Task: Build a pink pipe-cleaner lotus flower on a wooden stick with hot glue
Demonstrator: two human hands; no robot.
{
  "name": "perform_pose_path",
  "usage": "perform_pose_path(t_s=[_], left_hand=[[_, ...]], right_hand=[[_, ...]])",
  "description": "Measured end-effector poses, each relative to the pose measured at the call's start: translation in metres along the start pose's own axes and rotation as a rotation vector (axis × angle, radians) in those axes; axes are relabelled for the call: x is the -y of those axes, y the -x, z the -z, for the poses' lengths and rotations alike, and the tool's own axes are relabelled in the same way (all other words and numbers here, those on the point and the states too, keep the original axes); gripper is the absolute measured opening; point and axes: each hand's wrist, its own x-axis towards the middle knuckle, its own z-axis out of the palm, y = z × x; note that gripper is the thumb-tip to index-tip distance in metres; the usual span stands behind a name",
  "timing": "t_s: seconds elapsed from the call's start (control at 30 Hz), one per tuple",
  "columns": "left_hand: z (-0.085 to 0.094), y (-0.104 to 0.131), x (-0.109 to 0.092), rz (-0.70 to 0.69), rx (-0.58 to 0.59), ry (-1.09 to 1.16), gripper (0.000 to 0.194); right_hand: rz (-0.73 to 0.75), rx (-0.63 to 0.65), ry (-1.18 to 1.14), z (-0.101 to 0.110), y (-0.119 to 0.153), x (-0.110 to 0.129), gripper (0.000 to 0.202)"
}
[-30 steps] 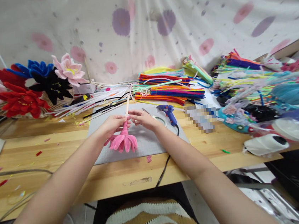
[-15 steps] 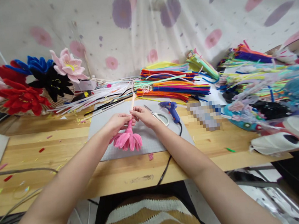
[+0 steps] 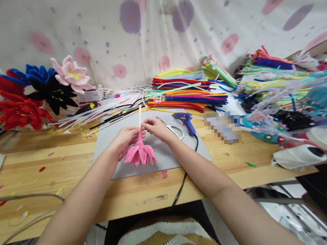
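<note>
A pink fuzzy flower [image 3: 140, 155], made of pipe cleaners, hangs head down over the grey mat, its petals spread. My left hand [image 3: 129, 136] is closed around the pink base of its stem. A pale stick [image 3: 139, 115] rises out of that base, pointing away from me. My right hand [image 3: 156, 127] is pinched right beside the stem, fingertips close to those of my left hand. Whatever lies between the right fingertips is too small to make out. Scissors [image 3: 175, 131] with white handles lie on the mat just past my right hand, partly hidden by it.
A blue glue gun [image 3: 185, 121] rests on the grey mat [image 3: 109, 134], its black cable running to the table's front edge. Pipe-cleaner bundles [image 3: 188, 98] lie behind. Finished flowers [image 3: 23, 108] stand at left. A white thread spool [image 3: 300, 157] lies at right.
The flower and both hands have shifted slightly left in view, along with the whole scene. The stick now stands more upright, and my right fingertips sit slightly apart from the stick.
</note>
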Motion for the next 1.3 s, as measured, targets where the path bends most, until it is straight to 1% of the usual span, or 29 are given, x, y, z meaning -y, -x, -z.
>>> perform_pose_path(t_s=[0.1, 0.23, 0.3, 0.4, 0.5, 0.6, 0.7, 0.8, 0.9, 0.97, 1.07, 1.17, 1.23, 1.3], left_hand=[[0.003, -0.002, 0.004, -0.016, 0.009, 0.077, 0.010], [0.006, -0.003, 0.008, -0.048, -0.013, 0.119, 0.006], [0.006, -0.004, 0.011, -0.051, -0.028, 0.123, 0.006], [0.004, -0.004, 0.014, -0.039, -0.038, 0.136, 0.006], [0.004, -0.003, 0.018, -0.035, -0.042, 0.169, 0.007], [0.005, -0.003, 0.021, -0.021, -0.042, 0.172, 0.007], [0.006, -0.002, 0.023, -0.019, -0.038, 0.167, 0.009], [0.008, -0.002, 0.023, -0.014, -0.042, 0.165, 0.009], [0.009, -0.002, 0.023, 0.010, -0.049, 0.179, 0.010], [0.011, -0.003, 0.025, 0.024, -0.023, 0.217, 0.009], [0.016, -0.006, 0.028, 0.026, 0.064, 0.296, 0.006], [0.019, -0.008, 0.030, 0.004, 0.143, 0.344, 0.011], [0.020, -0.009, 0.031, -0.008, 0.160, 0.356, 0.013], [0.018, -0.008, 0.030, -0.014, 0.146, 0.352, 0.014]], right_hand=[[0.042, -0.043, 0.026, -0.005, -0.002, -0.003, 0.017], [0.077, -0.029, 0.079, -0.010, -0.006, -0.007, 0.017], [0.075, -0.041, 0.127, -0.011, -0.008, -0.007, 0.016], [0.051, -0.063, 0.175, -0.012, -0.011, -0.008, 0.009], [0.087, -0.029, 0.165, -0.012, -0.008, -0.008, 0.005], [0.157, 0.025, 0.148, -0.013, -0.002, -0.010, 0.006], [0.195, 0.049, 0.159, -0.013, 0.000, -0.013, 0.007], [0.194, 0.041, 0.151, -0.015, -0.001, -0.018, 0.008], [0.170, 0.034, 0.082, -0.016, -0.002, -0.021, 0.010], [0.152, 0.036, 0.030, -0.016, -0.002, -0.022, 0.012], [0.129, 0.010, -0.034, -0.014, -0.002, -0.020, 0.014], [0.118, 0.002, -0.079, -0.012, -0.001, -0.016, 0.017], [0.121, 0.017, -0.088, -0.010, 0.001, -0.014, 0.019], [0.125, 0.031, -0.086, -0.009, 0.002, -0.012, 0.020]])
